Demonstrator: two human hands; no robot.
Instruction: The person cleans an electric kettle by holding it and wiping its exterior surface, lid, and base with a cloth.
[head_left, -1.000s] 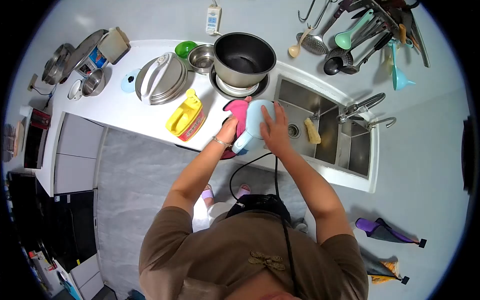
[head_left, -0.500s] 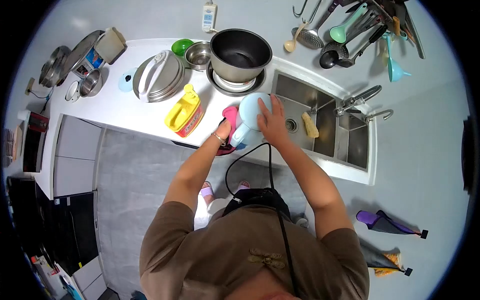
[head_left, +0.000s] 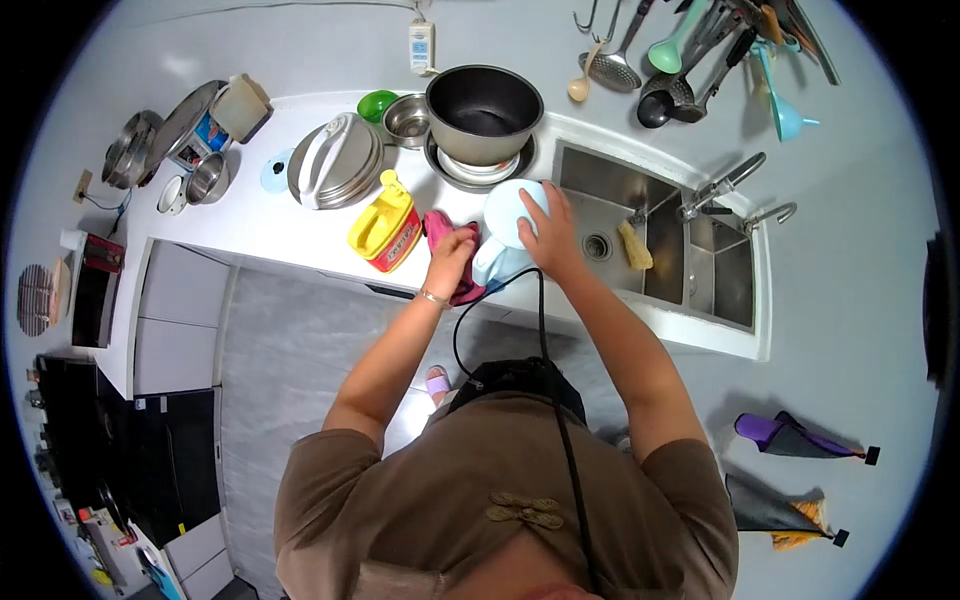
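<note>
A light blue round vessel with a handle (head_left: 507, 215) stands at the counter's front edge, left of the sink. My right hand (head_left: 548, 232) lies against its right side with the fingers spread. On a crumpled pink and dark cloth (head_left: 437, 228) rests my left hand (head_left: 452, 255), its fingers bent over the cloth just left of the vessel's handle; whether they grip the cloth is hard to make out. A yellow container with a red label (head_left: 385, 232) stands to the left of the cloth.
Behind the vessel, a dark-lined pot (head_left: 484, 112) sits on stacked dishes. Stacked lids (head_left: 345, 165) and a steel bowl (head_left: 408, 120) are further left. The steel sink (head_left: 600, 215) holds a yellowish sponge (head_left: 634, 246). Utensils hang above. A black cable (head_left: 541, 320) hangs before my body.
The pink cloth has shifted left, away from the vessel, with my left hand now over it. My right hand stays at the vessel. The whole view has shifted slightly.
</note>
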